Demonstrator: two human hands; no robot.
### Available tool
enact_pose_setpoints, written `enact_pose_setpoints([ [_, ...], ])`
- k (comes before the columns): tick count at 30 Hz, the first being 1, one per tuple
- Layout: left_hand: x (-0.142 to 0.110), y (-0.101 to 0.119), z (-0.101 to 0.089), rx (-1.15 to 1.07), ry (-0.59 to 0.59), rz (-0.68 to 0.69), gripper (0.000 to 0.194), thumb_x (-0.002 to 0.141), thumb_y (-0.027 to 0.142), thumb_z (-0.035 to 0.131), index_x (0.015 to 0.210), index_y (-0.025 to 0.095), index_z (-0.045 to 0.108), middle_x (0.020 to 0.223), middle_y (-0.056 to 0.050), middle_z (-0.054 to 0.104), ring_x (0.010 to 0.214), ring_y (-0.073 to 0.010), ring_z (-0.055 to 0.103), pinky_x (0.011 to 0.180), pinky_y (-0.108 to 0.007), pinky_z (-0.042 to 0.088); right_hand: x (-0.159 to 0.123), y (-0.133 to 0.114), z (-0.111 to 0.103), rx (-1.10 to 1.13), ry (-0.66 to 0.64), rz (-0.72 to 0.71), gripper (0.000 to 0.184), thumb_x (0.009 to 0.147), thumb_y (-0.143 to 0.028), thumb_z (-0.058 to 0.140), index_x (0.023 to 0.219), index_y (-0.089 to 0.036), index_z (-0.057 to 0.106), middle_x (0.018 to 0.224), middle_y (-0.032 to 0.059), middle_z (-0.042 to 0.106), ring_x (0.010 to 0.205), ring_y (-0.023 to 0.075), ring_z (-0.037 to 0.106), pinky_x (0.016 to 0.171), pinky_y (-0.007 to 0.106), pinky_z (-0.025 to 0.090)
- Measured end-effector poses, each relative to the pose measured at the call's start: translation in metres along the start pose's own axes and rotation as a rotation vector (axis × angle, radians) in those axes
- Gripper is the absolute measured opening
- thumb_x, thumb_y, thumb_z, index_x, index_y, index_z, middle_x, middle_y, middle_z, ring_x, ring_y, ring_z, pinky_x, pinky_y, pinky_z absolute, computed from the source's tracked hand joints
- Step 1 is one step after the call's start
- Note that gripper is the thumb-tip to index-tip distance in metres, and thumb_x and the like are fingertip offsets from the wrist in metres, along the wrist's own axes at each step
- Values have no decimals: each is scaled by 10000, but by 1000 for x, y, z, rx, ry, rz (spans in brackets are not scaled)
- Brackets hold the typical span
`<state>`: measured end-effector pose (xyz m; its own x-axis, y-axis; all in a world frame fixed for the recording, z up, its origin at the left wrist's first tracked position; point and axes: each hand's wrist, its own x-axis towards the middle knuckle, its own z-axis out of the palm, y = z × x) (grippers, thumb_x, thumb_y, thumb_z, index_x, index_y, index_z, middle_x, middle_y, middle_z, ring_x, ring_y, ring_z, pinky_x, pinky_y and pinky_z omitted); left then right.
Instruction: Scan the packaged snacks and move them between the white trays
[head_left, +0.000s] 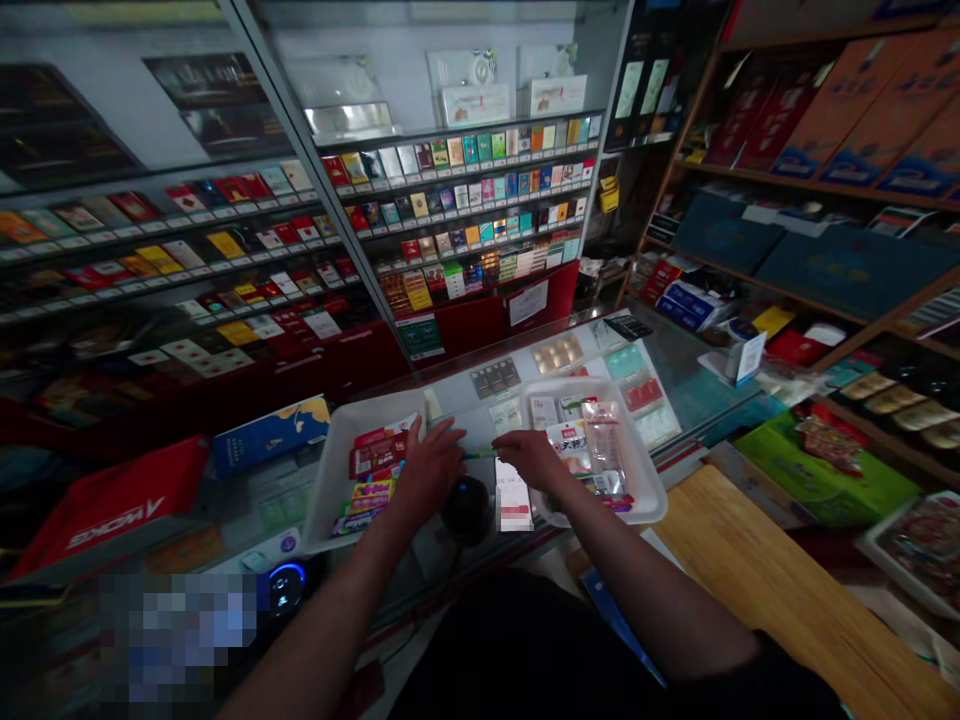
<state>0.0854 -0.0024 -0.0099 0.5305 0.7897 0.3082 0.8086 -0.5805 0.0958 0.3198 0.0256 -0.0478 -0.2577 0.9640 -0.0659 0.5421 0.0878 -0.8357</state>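
Note:
My left hand (431,462) is at the right rim of the left white bin (319,510), its fingers stretched out and apart. That bin holds red packets (373,455) and several bright stick-like packs (367,500). My right hand (531,458) pinches a thin green stick-like thing (480,453) at one end; its other end reaches to my left fingertips, and whether they touch it I cannot tell. The right white bin (654,485), beside my right wrist, holds snack packets (570,440). Between the bins lie a phone (512,490) with a lit screen and a dark rounded device (466,508).
The bins stand on a glass counter (450,400). A red box (120,505) and a blue box (270,435) lie at left. A calculator (628,326) is at the far edge. Cigarette shelves (465,190) rise behind; a wooden board (750,570) is at right.

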Motion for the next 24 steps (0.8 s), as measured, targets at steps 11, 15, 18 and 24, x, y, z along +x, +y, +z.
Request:
enact_pose_setpoints([
  [11, -21, -35, 10, 27, 60, -43, 215, 914, 155, 601, 1039, 257, 743, 1325, -67, 702, 1393, -326, 514, 1223, -718, 150, 15, -26, 28, -163, -4, -37, 307, 939, -180, 557, 1150, -244, 770, 1178, 38, 775, 1129, 184, 699, 1006, 296, 498],
  [15, -23, -38, 13, 24, 41, -60, 154, 905, 178, 622, 952, 247, 751, 1328, -75, 699, 1406, -342, 500, 1215, -729, 162, 14, -28, 30, -150, -8, -30, 326, 963, -203, 541, 1222, -220, 737, 1192, 50, 768, 1146, 189, 691, 1027, 312, 494],
  [18, -24, -38, 15, 25, 14, -48, 138, 887, 180, 643, 948, 247, 747, 1346, -78, 690, 1413, -360, 492, 1202, -749, 173, 11, -28, 32, -172, -16, -40, 337, 983, -209, 513, 1242, -194, 728, 1235, 68, 752, 1183, 198, 675, 1063, 326, 477],
  [24, -31, -41, 28, 12, 31, -27, 152, 912, 216, 634, 1012, 250, 743, 1375, -96, 671, 1420, -359, 488, 1210, -742, 169, 9, -19, 39, -263, -55, -35, 414, 990, -163, 445, 1337, -152, 670, 1360, 122, 682, 1278, 220, 628, 1118, 358, 445],
])
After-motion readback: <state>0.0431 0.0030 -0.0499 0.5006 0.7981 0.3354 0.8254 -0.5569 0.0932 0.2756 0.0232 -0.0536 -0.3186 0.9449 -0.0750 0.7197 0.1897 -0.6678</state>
